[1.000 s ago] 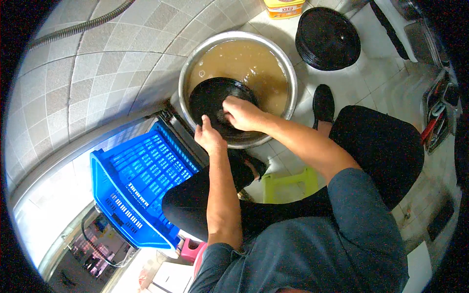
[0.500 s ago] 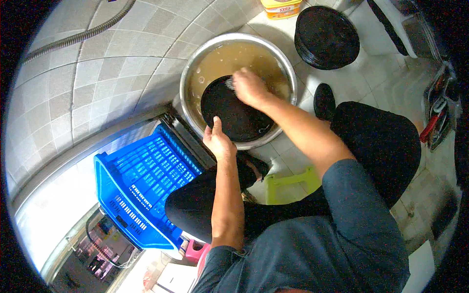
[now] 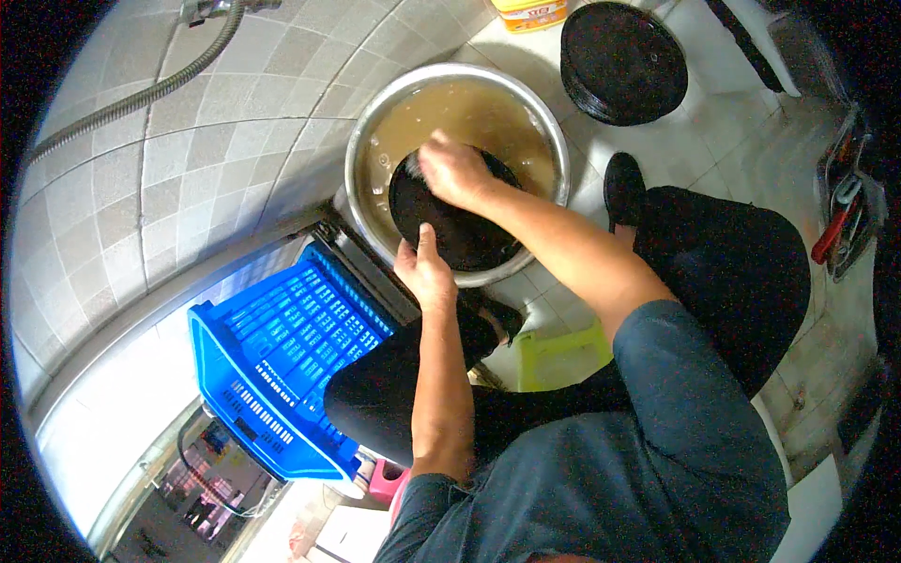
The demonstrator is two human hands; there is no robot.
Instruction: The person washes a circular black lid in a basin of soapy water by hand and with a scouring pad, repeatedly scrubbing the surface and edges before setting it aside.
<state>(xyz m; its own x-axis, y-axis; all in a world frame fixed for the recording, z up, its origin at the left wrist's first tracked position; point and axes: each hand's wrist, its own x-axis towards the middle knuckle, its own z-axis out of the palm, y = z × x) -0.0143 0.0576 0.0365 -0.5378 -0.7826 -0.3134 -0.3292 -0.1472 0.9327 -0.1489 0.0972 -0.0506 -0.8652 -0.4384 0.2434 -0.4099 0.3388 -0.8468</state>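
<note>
A wide metal basin [image 3: 460, 70] holds cloudy brown water [image 3: 488, 113]. Tilted inside it, partly over the water, is a round black plate [image 3: 460, 230]. My left hand [image 3: 427, 272] grips the plate's near left edge, thumb on top and fingers beneath. Over the plate's upper left part, my right hand [image 3: 452, 169] is closed on a silvery steel wool scourer [image 3: 414, 167], pressing it to the black surface. Motion blurs the right fingers slightly, and the scourer is mostly hidden under them.
A stack of round black plates [image 3: 624, 61] stands on the tiled floor beyond the basin, right of a yellow tub [image 3: 530, 14]. A blue slatted basket [image 3: 272, 342] is at my left. A green stool [image 3: 563, 358] sits between my legs. A metal hose [image 3: 150, 94] hangs along the wall.
My right hand has slid left across the plate with the scourer. The left hand keeps its hold on the edge. The view has shifted slightly.
</note>
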